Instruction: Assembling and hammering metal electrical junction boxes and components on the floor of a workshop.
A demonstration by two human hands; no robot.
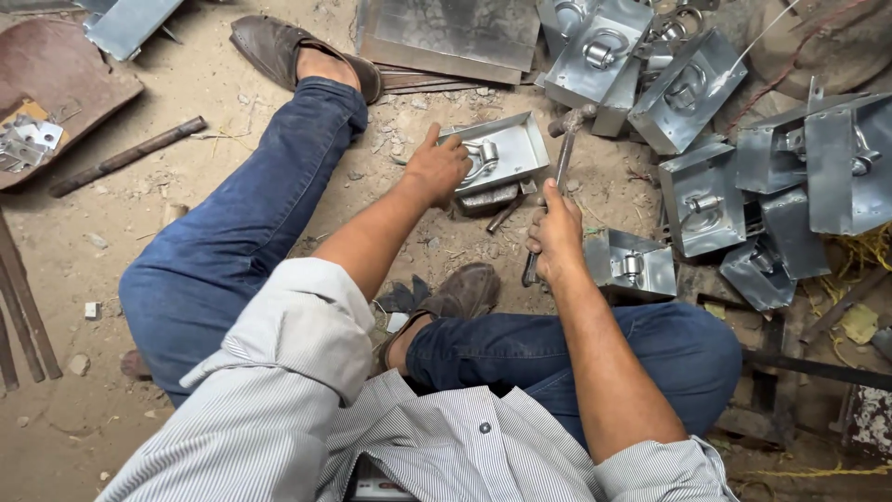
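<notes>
The person sits on sandy ground with legs in blue jeans folded, both forearms reaching forward from rolled-up sleeves of a striped grey shirt.

The left hand (435, 169) lies palm down, wrist slightly bent, with the thumb raised and the fingers curled over the near left edge of a shallow rectangular tray of shiny galvanised sheet metal (506, 149); it is clenched on that edge and steadies the tray. Inside the tray, just past the fingertips, sits a curved bright steel ring fitting (481, 156). Under the tray, on the side toward the wrist, a dark metal block (490, 197) shows.

The right hand (556, 240) is a closed fist, thumb stretched along the shaft, wrapped around the lower part of a slim hammer with a grey steel head and dark handle (563, 158). The shaft rises away from the fist, and the head hangs just beside the far right corner of the tray; whether it touches cannot be told.

Right of the fist, nearly against the knuckles, lies a small open sheet-metal box with a cylindrical fitting (635, 264). Farther beyond the fist is a heap of similar shiny metal boxes (706, 130).
</notes>
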